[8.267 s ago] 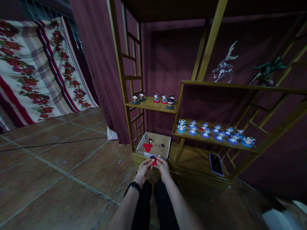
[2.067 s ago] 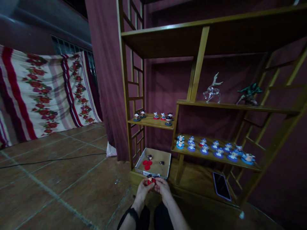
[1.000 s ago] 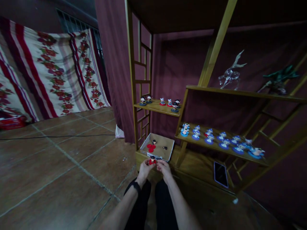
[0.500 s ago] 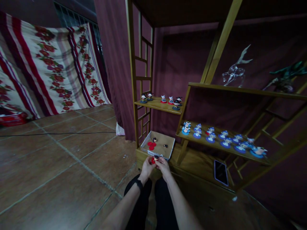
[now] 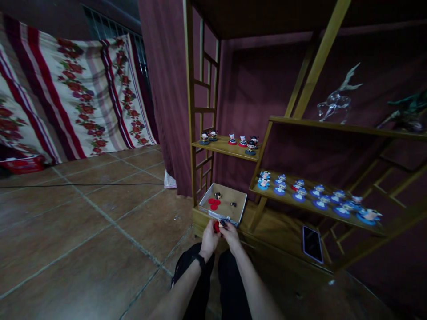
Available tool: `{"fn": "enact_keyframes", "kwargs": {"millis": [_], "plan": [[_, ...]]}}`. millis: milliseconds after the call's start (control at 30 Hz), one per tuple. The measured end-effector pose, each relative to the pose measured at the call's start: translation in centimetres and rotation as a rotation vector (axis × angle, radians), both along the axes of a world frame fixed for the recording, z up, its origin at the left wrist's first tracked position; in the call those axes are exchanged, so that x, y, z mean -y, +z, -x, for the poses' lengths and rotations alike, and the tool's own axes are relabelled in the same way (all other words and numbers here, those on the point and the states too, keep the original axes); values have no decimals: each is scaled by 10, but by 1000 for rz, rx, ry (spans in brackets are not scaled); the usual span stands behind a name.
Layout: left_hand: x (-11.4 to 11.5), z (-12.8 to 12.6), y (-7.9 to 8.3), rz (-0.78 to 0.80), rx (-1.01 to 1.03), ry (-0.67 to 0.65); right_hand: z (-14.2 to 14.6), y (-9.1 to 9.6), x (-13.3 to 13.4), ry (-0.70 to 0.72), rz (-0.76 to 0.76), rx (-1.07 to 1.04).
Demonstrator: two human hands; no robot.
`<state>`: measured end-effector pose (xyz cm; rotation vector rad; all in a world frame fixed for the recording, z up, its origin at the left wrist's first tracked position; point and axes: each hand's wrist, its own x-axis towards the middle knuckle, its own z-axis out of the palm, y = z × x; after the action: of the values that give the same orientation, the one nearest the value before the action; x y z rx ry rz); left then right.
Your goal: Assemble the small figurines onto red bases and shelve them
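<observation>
Red-based figurine (image 5: 219, 226) sits right in the middle, pinched between my two hands, low in front of my knees and just this side of the cardboard box (image 5: 229, 196). It's small and the light is dim, but it looks tipped over sideways: red base toward my left hand (image 5: 210, 238), dark head toward my right hand (image 5: 231, 235), so its long axis runs across me from left to right, not upright. Both hands are on it, so neither is nearer. The left hand is closed on the base end, fingers curled and thumb on top, with the dark wristband (image 5: 200, 259) showing behind it. The right hand is closed on the head end with its fingertips, its back turned up to the camera. Both forearms come in straight from my body and meet in a narrow V over my legs. The box lies directly ahead of my fingertips, its near rim almost touching them. Inside are a few red discs (image 5: 213, 204) at the left and a couple of small loose pieces I can't make out. It rests on the bottom shelf (image 5: 276, 226) of the wooden unit, with a phone (image 5: 312, 244) lying flat well off to my right. Up and right stands the row of blue-based figurines (image 5: 316, 202), and above the box is a smaller group of figurines (image 5: 233, 141).
</observation>
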<state>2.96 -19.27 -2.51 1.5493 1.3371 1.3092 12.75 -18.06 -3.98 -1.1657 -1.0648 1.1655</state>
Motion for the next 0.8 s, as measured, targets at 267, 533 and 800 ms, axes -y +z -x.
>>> {"fn": "enact_keyframes", "kwargs": {"millis": [267, 533, 800], "plan": [[5, 0, 4, -50, -65, -12, 0, 5, 4, 4, 53, -42], [1, 7, 9, 66, 194, 68, 1, 16, 10, -7, 42, -156], [-18, 46, 78, 182, 275, 97, -8, 0, 3, -135, 8, -222]]}}
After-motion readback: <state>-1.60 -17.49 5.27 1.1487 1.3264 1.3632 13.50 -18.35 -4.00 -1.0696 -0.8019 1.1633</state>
